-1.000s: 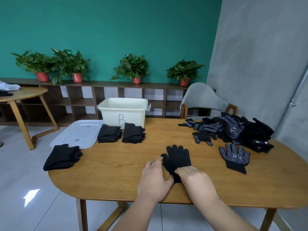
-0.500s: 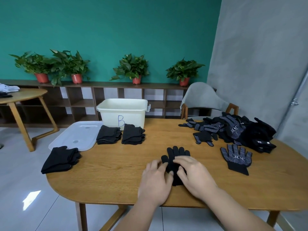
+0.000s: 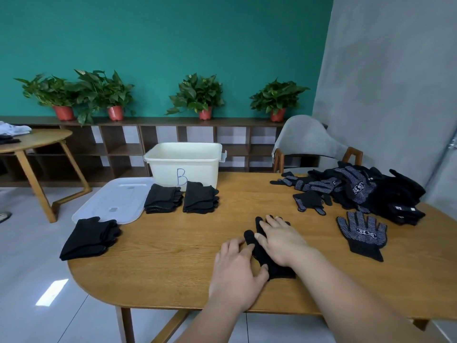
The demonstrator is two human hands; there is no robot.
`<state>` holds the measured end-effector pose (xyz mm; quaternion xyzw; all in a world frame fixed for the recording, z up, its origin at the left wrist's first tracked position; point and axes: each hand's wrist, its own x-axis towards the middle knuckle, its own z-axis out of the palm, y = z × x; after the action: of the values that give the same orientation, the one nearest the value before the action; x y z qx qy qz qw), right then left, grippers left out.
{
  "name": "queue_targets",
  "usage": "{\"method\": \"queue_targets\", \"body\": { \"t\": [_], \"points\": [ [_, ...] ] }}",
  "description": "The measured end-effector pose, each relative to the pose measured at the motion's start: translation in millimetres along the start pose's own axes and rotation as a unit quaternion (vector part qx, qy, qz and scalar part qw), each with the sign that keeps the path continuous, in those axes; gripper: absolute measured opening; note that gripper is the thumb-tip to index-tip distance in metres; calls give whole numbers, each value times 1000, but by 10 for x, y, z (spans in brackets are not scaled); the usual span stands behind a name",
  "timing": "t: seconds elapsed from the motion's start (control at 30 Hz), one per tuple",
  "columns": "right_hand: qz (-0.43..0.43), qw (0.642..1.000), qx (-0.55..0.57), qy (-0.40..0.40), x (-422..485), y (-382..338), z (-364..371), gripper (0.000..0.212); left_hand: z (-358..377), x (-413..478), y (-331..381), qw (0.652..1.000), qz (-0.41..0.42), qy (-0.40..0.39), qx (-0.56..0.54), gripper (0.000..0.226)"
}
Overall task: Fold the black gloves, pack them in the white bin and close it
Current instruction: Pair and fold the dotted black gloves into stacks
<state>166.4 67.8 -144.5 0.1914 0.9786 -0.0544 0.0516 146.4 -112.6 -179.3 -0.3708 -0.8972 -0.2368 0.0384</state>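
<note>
A black knit glove (image 3: 279, 269) lies flat near the front of a wooden table (image 3: 173, 263), its fingers pointing away. The right hand (image 3: 282, 241) presses it with straight, spread fingers. The left hand (image 3: 237, 268) lies flat at its left edge, gripping nothing. The white bin (image 3: 184, 164) stands uncovered behind.

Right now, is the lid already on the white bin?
No, the lid lies flat at the left end of the table, beside the white bin, whose top is open.
</note>
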Motion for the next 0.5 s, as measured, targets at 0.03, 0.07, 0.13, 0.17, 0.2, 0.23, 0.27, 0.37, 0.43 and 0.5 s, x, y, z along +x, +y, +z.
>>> {"method": "queue_targets", "body": {
  "t": [0.03,0.07,0.13,0.17,0.2,0.23,0.27,0.37,0.43,0.5],
  "points": [
    [10,1000,2,12,18,-16,28,69,1,-3,-1,1000,-1,0,-1,71],
    [14,1000,9,19,28,-31,66,70,3,-7,-1,1000,-1,0,-2,70],
    [17,999,20,24,49,-40,156,73,1,-11,-5,1000,1,0,-5,69],
    [21,999,21,28,61,-25,189,73,-2,-10,-6,1000,3,1,-8,68],
    [27,999,22,31,79,0,202,73,-8,-7,-5,1000,5,2,-12,67],
    [33,999,20,31,99,27,198,73,-16,-7,-1,1000,6,3,-17,66],
    [37,999,18,26,115,51,183,73,-25,-10,3,1000,6,4,-24,66],
    [40,999,19,21,113,84,176,73,-51,-31,15,999,9,4,-37,63],
    [39,999,19,27,51,62,195,73,-57,-36,18,999,11,1,-37,60],
    [31,999,16,28,-48,27,226,71,-60,-31,22,999,16,-2,-31,57]
  ]
}}
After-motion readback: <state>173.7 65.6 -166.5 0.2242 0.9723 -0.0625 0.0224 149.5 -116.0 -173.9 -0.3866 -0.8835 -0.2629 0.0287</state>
